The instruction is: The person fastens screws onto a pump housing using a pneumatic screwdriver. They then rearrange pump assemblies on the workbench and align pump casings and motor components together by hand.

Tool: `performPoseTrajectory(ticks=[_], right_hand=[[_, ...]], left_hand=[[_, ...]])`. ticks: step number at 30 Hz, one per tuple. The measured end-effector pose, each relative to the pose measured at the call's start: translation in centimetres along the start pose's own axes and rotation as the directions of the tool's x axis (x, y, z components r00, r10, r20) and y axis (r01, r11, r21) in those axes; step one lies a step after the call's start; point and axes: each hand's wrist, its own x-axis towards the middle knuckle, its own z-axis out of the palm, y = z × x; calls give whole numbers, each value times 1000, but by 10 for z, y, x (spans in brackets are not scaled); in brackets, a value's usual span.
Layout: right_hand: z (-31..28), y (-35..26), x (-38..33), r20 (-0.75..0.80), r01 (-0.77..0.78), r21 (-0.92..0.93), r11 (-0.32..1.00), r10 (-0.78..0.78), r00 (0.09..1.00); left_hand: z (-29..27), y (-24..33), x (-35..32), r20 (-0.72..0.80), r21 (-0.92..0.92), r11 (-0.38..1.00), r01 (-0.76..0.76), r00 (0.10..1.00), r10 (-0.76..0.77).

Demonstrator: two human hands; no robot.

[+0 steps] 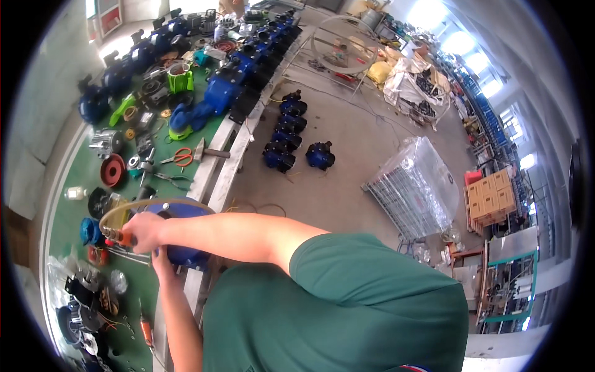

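Right hand (141,230): reaching across the body to the left, fist wrapped round an orange-handled tool (118,236), metal tip poking out on the far side.
Left hand (162,257): mostly tucked under the right forearm, so can't really tell if it's gripping or just resting; it sits right against the blue motor housing (180,214).
Blue motor housing: parked at the near edge of the green bench (68,217), right beside both hands.
Hose (149,203): yellowish tube arcing over the top of the housing, from the tool end across to the right.
Nearby on bench: red disc (113,170), orange-handled scissors (180,156), a hammer (207,150), a bright green motor part (180,79), plus loose black rings and rotors to the left.
Further back: a row of blue motors (260,43) along the bench edge.
Floor: more blue pump bodies (286,133) in a cluster, well apart from the bench, and a plastic-wrapped wire cage (414,186) to the right.
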Motion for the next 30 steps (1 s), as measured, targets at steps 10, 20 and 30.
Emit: performPoseTrajectory(ticks=[10,20,30], right_hand=[[0,10,2,-20,57,-11,998,-58,998],[2,15,0,-19,138,-92,986,-140,990],[-97,-14,-72,-509,403,511,760,-110,854]], left_hand=[[5,13,-10,-71,71,995,65,996,-60],[-7,-5,11,14,137,991,-10,1000,8],[12,23,-17,31,113,993,-39,999,35]])
